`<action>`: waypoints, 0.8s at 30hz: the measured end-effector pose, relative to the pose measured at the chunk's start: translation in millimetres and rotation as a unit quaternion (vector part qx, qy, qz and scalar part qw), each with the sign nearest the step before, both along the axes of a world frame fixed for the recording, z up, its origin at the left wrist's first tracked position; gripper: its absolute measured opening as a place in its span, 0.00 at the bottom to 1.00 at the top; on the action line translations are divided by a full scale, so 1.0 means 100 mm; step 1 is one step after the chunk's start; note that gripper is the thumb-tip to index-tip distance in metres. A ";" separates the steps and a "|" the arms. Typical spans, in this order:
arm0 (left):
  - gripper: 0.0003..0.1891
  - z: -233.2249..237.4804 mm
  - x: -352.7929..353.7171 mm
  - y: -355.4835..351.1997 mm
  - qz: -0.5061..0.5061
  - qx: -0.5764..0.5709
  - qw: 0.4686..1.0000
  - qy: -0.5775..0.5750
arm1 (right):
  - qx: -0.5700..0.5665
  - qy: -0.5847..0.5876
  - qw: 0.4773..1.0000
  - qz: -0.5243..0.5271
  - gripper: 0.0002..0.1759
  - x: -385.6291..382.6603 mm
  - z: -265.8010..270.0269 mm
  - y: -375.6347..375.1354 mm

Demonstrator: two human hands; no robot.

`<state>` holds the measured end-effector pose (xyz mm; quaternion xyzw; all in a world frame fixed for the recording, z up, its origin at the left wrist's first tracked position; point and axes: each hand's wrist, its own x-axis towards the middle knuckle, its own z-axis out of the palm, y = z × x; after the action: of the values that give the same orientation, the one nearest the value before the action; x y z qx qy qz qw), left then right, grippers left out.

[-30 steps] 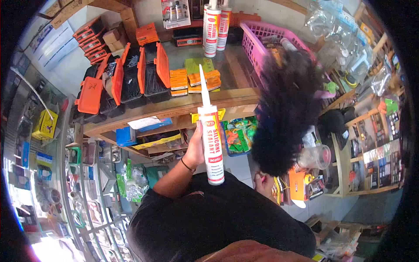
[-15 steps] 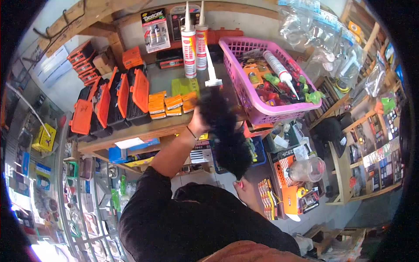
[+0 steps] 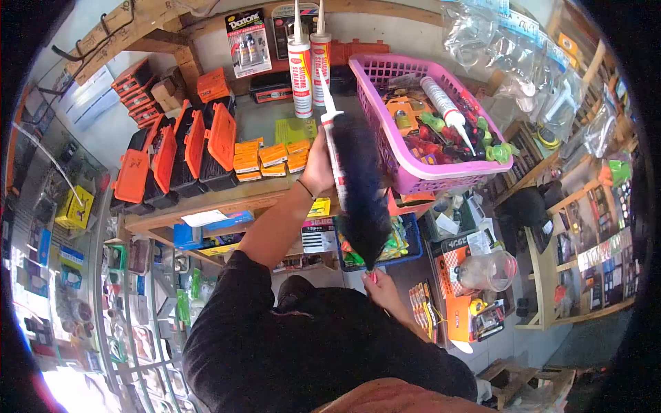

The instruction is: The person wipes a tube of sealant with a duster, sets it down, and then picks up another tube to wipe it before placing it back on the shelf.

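Observation:
My left hand (image 3: 319, 165) is closed around a white silicone sealant tube (image 3: 335, 148), its nozzle pointing up and tilted to the left. My right hand (image 3: 384, 289), low near my body, grips the handle of a black feather duster (image 3: 367, 193). The dark bristles lie along the tube's right side and hide part of it. Two sealant tubes (image 3: 300, 79) stand upright on the shelf beyond my left hand. Small orange boxes (image 3: 273, 157) lie to the left of that hand, beside a yellow-green packet (image 3: 292, 129).
A pink basket (image 3: 413, 162) of assorted small goods stands at the right, with another sealant tube lying in it. Open black boxes with orange lids (image 3: 163, 155) line the left. A blue tray (image 3: 411, 256) and a clear jar (image 3: 487, 270) sit lower right.
The duster has shifted to the right across the tube, exposing the tube's left side. My right hand has moved slightly upward, and the camera view has shifted a little.

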<state>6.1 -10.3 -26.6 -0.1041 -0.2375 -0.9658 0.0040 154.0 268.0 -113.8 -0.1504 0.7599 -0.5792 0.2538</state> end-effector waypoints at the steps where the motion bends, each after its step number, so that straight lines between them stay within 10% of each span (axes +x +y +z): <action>1: 0.24 -0.02 0.02 0.02 0.044 -0.021 0.996 -0.068 | 0.036 0.068 0.996 0.041 0.13 -0.02 -0.02 0.01; 6: 0.28 0.34 0.22 0.04 -0.118 0.058 0.988 0.075 | -0.019 -0.044 0.999 -0.007 0.12 -0.09 -0.05 -0.04; 9: 0.22 0.33 0.28 0.09 -0.026 0.065 0.994 -0.079 | 0.008 -0.010 1.000 0.021 0.12 -0.09 0.05 -0.02; 11: 0.23 -0.09 0.00 -0.07 -0.027 -0.106 0.994 0.030 | 0.038 0.033 0.997 0.056 0.12 -0.09 0.08 -0.03; 14: 0.28 -0.02 -0.04 -0.12 -0.088 0.013 0.996 0.011 | -0.077 -0.141 0.987 0.006 0.14 -0.08 0.01 -0.04; 20: 0.24 -0.05 0.06 -0.06 -0.100 0.015 0.994 0.049 | -0.005 0.043 0.996 0.083 0.13 -0.05 0.00 -0.10; 24: 0.32 0.26 0.10 0.08 -0.045 0.015 0.999 -0.022 | -0.094 -0.131 0.986 0.031 0.12 -0.04 0.07 -0.14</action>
<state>15.9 -2.1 -0.7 -0.0932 -0.2179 -0.9705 -0.0436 150.1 253.7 -107.0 -0.1198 0.6573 -0.6543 0.3542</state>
